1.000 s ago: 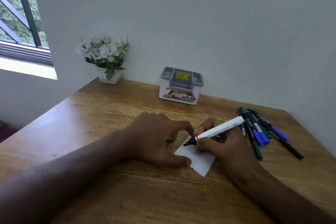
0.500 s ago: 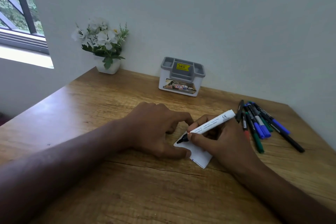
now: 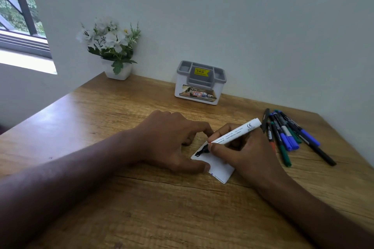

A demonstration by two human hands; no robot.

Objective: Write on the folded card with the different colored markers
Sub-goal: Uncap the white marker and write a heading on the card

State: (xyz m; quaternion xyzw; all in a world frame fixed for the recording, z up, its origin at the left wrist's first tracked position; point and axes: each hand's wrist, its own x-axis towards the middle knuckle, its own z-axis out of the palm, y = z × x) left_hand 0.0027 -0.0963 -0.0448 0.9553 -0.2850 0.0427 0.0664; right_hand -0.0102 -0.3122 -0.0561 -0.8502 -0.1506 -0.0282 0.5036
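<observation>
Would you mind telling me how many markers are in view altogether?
About 7, though overlaps may hide some. One white-barrelled marker is in the right hand, its tip on the folded card. Roughly six lie in a loose pile on the desk, right of that hand.

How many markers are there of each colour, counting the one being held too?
Blue markers: 3
Green markers: 2
Black markers: 2
Red marker: 1
White marker with a black tip, in the right hand: 1
Total: 9
The loose ones overlap in a pile, so this is my best count.
</observation>
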